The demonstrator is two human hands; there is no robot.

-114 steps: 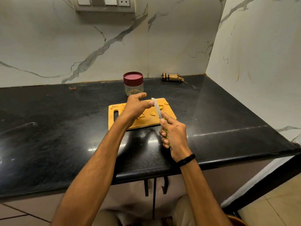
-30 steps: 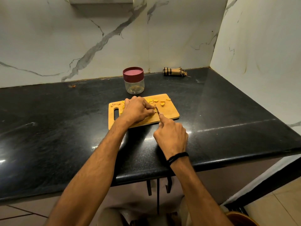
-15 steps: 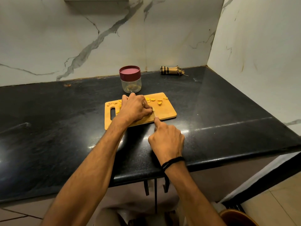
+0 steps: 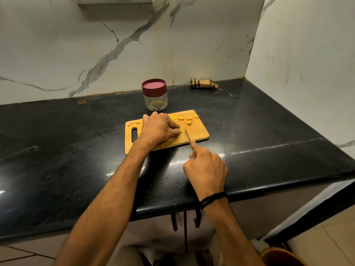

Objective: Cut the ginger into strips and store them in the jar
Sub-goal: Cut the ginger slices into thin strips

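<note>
Well, the knife has shifted. Half a second ago its blade was tight against the left fingertips, and now it rests on the cutting board just to the right of them, with a sliver of bare wood between. I take that as one stroke finished and the next being lined up, so the slicing is still under way and nothing is ready to store.

The left hand sits at the centre of the frame, knuckles up and fingers curled down over the ginger. Only a speck of the ginger shows at the fingertips. The right hand, lower and to the right, is wrapped round the hidden handle with its forefinger laid straight along the back of the blade.

Cut ginger rounds lie scattered along the board's upper edge. These are coins rather than strips, so they probably want another pass.

The jar stands just above the board with its maroon lid on — that has to come off first. A little yellowish matter seems to lie in its bottom.

A rolled checked cloth lies against the wall in the upper right, well clear. The real hazard is how close those fingertips are to the edge.
</note>
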